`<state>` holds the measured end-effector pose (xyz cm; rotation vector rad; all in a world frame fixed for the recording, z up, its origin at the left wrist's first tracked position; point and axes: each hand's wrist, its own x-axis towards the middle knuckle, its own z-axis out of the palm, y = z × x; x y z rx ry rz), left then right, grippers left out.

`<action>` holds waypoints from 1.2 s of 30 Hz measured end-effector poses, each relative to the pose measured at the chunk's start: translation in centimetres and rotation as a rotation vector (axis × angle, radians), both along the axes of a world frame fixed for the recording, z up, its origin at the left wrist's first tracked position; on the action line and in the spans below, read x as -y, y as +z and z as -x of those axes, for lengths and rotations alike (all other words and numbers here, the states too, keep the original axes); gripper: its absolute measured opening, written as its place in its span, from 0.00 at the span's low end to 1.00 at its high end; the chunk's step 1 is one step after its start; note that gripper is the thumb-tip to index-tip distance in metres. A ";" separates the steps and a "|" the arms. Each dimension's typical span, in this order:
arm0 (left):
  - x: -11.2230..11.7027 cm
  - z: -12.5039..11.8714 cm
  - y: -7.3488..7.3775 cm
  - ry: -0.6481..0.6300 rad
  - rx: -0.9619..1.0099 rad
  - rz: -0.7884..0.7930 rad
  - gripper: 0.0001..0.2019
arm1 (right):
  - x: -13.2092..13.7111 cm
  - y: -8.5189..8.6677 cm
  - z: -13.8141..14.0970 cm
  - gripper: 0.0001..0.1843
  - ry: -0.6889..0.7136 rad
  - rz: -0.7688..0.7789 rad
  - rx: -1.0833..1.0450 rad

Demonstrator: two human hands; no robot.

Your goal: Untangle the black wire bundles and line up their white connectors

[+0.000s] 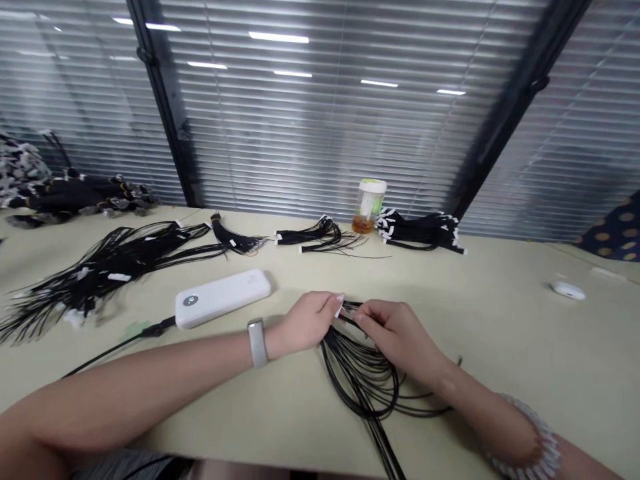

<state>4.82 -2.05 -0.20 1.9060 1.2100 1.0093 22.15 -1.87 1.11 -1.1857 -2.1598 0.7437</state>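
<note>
Black cables [345,348] trailing toward tabletop's [225,427] near edge: steady with left hand [311,321] closed on them, guide wire ends [350,309] gently with right hand [400,335] pinched narrow.

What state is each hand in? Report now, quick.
Left hand: closed, holding cables at a white piece.
Right hand: closed, pinching at the cables beside it; exactly which strand cannot be told.
</note>
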 end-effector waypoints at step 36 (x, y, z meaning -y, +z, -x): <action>0.3 0.1 -0.5 -0.050 -0.028 -0.026 0.18 | 0.4 -0.2 0.8 0.16 -0.040 0.017 -0.008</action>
